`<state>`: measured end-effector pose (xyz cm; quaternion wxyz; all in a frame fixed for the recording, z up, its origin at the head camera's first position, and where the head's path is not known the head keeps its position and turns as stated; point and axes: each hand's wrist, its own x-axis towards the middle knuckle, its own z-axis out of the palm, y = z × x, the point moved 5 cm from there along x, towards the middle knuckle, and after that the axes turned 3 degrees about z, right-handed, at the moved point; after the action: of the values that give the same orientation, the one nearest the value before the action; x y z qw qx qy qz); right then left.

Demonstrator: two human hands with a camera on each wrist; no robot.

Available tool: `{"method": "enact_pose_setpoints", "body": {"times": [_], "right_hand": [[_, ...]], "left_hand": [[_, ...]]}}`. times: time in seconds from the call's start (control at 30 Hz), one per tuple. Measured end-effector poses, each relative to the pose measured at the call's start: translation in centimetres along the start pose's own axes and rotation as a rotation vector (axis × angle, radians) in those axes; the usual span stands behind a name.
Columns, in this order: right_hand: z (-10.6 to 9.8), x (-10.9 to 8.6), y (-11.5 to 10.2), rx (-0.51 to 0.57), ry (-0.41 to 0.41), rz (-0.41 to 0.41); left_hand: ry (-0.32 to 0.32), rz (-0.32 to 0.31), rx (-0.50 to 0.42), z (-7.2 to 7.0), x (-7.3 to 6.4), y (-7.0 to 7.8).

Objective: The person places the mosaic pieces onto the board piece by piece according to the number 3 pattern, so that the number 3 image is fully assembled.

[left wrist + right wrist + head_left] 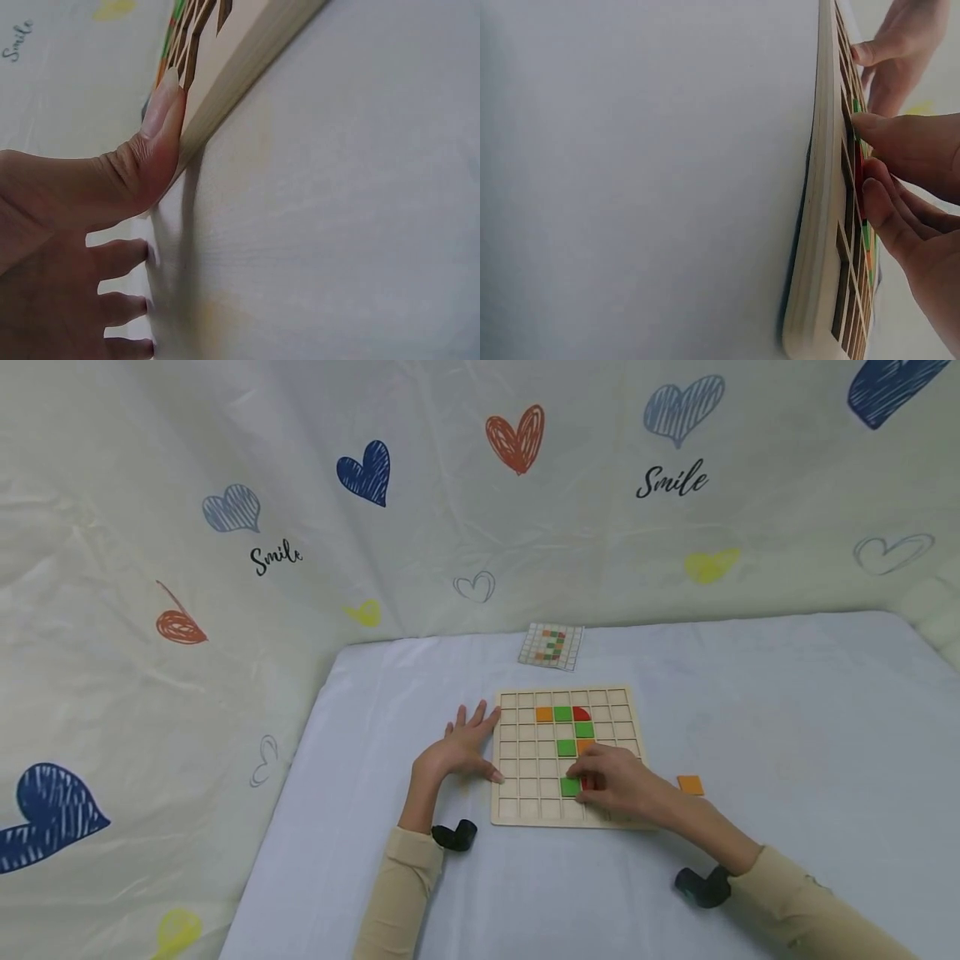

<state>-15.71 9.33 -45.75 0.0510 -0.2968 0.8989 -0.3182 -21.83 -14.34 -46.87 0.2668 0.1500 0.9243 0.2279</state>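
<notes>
A wooden grid board [517, 814] lies on the white cloth. My left hand [461, 752] rests at its left side with fingers spread; in the left wrist view the thumb [161, 124] presses on the board's edge. My right hand [618, 781] reaches over the lower right of the board. Its thumb and fingertips pinch a small red piece [860, 191], mostly hidden under them, beside a green square tile [570, 787]. Higher up sit an orange tile [543, 714], a green tile [562, 714], a red rounded piece [581, 713] and several more green and orange tiles.
A loose orange tile [690, 785] lies on the cloth right of the board. Behind the board is a pattern card [551, 647] with a coloured grid. Black wrist devices [705, 887] show near both sleeves. A white backdrop with printed hearts stands behind the table.
</notes>
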Motion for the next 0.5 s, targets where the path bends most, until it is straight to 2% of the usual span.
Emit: {"method": "enact_pose_setpoints", "body": {"times": [0.13,0.3,0.5], "right_hand": [[-0.2,-0.3,0.2,0.002,0.018,-0.022],[-1.3,-1.4,1.1,0.030,0.077,-0.029],[-3.2,-2.8,2.3,0.037,0.089,0.014]], "left_hand": [[-0.001,0.001,-0.002,0.1,0.1,0.0],[0.001,0.004,0.000,0.1,0.1,0.1],[0.004,-0.009,0.007,0.1,0.1,0.1]]}}
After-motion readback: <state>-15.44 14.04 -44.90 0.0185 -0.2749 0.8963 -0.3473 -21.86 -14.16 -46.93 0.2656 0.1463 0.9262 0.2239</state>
